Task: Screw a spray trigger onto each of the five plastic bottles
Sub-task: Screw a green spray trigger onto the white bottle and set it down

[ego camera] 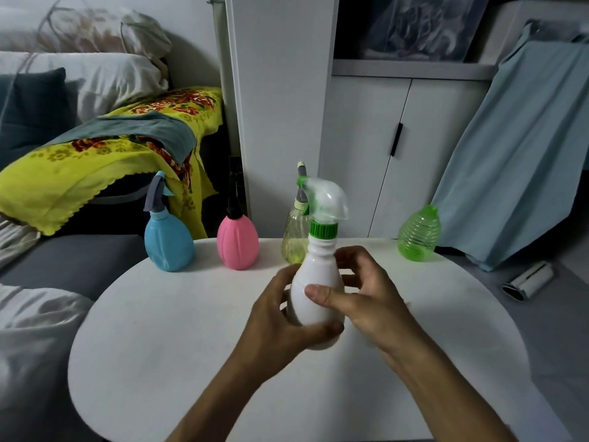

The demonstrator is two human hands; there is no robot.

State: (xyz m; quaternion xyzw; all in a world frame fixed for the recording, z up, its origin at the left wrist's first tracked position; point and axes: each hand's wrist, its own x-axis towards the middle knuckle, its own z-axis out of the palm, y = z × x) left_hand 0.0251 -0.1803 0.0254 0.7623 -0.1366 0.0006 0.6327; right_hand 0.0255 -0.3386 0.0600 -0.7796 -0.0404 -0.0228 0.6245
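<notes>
Head view: white bottle (314,291) upright above worktop (165,330), held in both hands. Left hand (280,323) fingers wrapped round lower body, thumb under base. Right hand (366,298) thumb pressed on front, fingers curled behind. Trigger (328,202) on neck, blurred, seating unclear. Blue (169,240), pink (237,242), yellow (294,237), green (419,234) bottles stand behind; green has no trigger.

Clear spray trigger with green collar (328,199) on the held white plastic bottle (318,275) is motion-blurred; nozzle detail unreadable. It covers most of the pale yellow translucent bottle (294,237) behind. Left hand (283,317) and right hand (360,291) hide the white bottle's base and sides. Both forearms cut off at bottom edge.
</notes>
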